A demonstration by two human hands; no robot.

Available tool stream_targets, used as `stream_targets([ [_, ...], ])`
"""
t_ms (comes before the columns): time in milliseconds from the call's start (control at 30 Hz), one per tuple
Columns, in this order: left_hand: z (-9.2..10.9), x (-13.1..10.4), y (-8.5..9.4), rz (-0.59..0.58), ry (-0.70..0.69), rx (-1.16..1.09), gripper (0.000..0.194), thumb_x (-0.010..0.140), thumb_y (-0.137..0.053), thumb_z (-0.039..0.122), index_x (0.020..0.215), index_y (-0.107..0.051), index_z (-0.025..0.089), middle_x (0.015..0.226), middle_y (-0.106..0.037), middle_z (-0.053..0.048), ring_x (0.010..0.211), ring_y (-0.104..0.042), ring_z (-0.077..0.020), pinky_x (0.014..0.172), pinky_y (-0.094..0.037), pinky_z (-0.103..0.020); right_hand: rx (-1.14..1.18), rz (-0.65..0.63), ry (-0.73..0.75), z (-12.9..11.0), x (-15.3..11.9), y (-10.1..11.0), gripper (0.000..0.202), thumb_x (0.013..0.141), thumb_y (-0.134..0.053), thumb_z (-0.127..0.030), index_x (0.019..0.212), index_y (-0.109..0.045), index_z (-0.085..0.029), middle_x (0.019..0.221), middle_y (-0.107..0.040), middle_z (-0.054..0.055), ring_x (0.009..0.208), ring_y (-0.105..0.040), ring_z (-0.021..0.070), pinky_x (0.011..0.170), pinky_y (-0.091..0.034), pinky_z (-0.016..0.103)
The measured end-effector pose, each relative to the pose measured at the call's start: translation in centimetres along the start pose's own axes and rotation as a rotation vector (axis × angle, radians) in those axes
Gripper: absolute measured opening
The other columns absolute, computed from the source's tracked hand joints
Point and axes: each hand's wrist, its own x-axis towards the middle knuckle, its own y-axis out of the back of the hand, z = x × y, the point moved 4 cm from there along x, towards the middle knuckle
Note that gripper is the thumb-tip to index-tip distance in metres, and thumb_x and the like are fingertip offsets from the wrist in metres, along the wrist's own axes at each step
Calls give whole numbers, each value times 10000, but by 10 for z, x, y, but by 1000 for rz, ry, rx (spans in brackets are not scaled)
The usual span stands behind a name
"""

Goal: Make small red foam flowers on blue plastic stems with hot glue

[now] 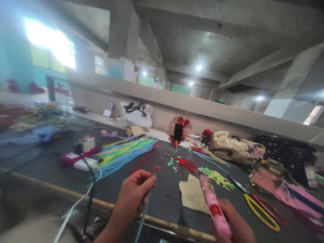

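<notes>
Between thumb and fingers, my left hand [138, 190] pinches a light blue stem [143, 216] with a small red piece [156, 169] at its top. The stem hangs down past the table's front edge. My right hand [234, 221] is wrapped round a pink glue gun [215, 212], which points up and away over a beige cloth piece [193, 195]. Beyond the hands lie red pieces [186, 163] and small green and yellow pieces [217, 177]. A red stem [144, 158] rests behind my left hand.
Blue and yellow stems [126, 153] lie back left, near a power strip [81, 160] with cables. A phone [178, 132] stands at the back. Scissors [262, 209], a glass jar [268, 175] and a fabric basket [235, 148] are at the right. A white bag [136, 115] sits behind.
</notes>
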Motion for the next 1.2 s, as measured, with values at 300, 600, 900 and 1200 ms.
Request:
stream_targets([
  [300, -7, -2, -4, -126, 53, -83, 220, 602, -678, 297, 627, -507, 162, 496, -608, 51, 246, -351, 6, 256, -213, -95, -635, -345, -178, 38, 22, 8, 315, 766, -489, -395, 1027, -541, -226, 894, -599, 43, 775, -601, 201, 673, -461, 317],
  [600, -8, -3, -8, -225, 105, -98, 211, 627, -664, 292, 633, -501, 160, 517, -600, 54, 263, -332, 0, 280, -173, -117, -607, -237, 98, -19, 36, -3, 175, 843, -448, -261, 845, -622, -238, 827, -629, 25, 755, -597, 152, 659, -424, 253],
  [900, -5, -13, -11, -206, 98, -93, 157, 639, -645, 224, 625, -508, 150, 474, -580, 36, 353, -272, -15, 356, -151, -141, -710, -425, 167, -42, 56, -96, 149, 783, -529, -193, 690, -643, -220, 701, -625, 20, 605, -607, 165, 494, -341, 232],
  [1200, -12, -5, -13, -154, 125, -80, 215, 533, -700, 282, 544, -526, 157, 411, -556, 37, 361, -385, -52, 384, -241, -163, -627, -337, 121, -33, 53, -96, 144, 761, -442, -88, 729, -564, -158, 689, -617, 38, 566, -577, 147, 479, -332, 218],
])
